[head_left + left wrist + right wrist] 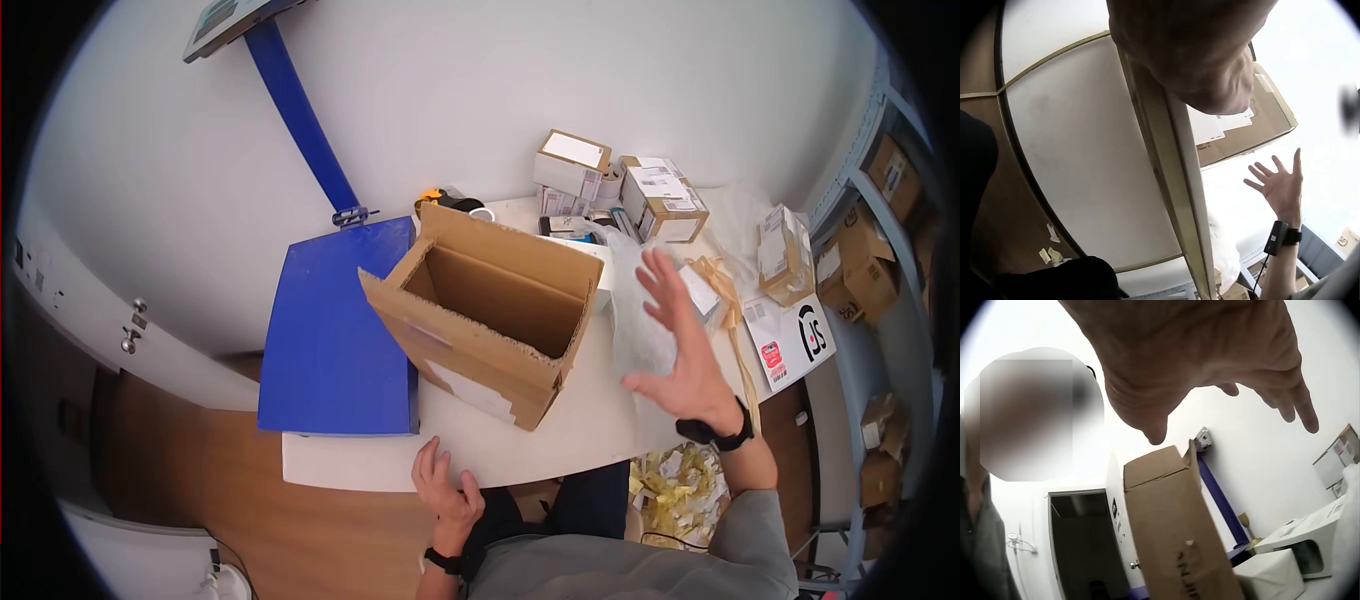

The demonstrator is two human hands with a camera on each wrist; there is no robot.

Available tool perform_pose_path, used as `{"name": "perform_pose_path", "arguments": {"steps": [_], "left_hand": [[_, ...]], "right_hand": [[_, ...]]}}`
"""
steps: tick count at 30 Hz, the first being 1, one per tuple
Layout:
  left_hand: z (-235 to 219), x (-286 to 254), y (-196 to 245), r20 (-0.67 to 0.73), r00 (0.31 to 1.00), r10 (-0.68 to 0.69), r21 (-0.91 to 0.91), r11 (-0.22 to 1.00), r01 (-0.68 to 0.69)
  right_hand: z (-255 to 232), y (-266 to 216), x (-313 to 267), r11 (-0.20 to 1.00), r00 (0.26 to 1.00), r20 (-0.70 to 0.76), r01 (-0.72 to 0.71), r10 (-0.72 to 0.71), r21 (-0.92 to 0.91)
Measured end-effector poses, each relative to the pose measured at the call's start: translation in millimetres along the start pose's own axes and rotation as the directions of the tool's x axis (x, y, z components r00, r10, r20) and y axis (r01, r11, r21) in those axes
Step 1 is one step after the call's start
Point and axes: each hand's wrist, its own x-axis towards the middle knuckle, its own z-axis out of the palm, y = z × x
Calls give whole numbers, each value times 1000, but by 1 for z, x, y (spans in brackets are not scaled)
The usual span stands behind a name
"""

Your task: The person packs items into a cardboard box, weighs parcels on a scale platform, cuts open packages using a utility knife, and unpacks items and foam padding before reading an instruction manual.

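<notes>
An open-topped cardboard box (475,370) stands on the white table, its inside dark and its near side bearing a torn white label. My right hand (685,350) is raised to the right of the box, fingers spread and nothing in them. In the right wrist view the same hand (1210,369) hangs above the box's brown end (1175,537). My left hand (447,492) is at the table's front edge, loosely bent and holding nothing. Seen from the left wrist, that hand (1204,69) overlaps the box (1254,125) with its white labels.
A blue platform scale (340,330) lies left of the box, its post rising behind. Small labelled cartons (663,200) and clear plastic wrap (640,310) occupy the back and right. Beneath the table sits a bin of paper scraps (680,490); shelves (870,230) line the right.
</notes>
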Motion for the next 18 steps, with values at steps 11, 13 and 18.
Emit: {"name": "perform_pose_path", "arguments": {"steps": [11, 13, 18], "left_hand": [[-44, 79, 27, -146, 981, -131, -675, 738, -2], [-59, 77, 36, -123, 962, -243, -763, 643, 65], [-99, 79, 37, -41, 933, -357, -835, 526, 164]], "right_hand": [[123, 0, -38, 986, 992, -66, 114, -106, 125], [128, -4, -61, 954, 967, -81, 251, -240, 163], [117, 14, -78, 935, 954, -46, 300, -296, 191]]}}
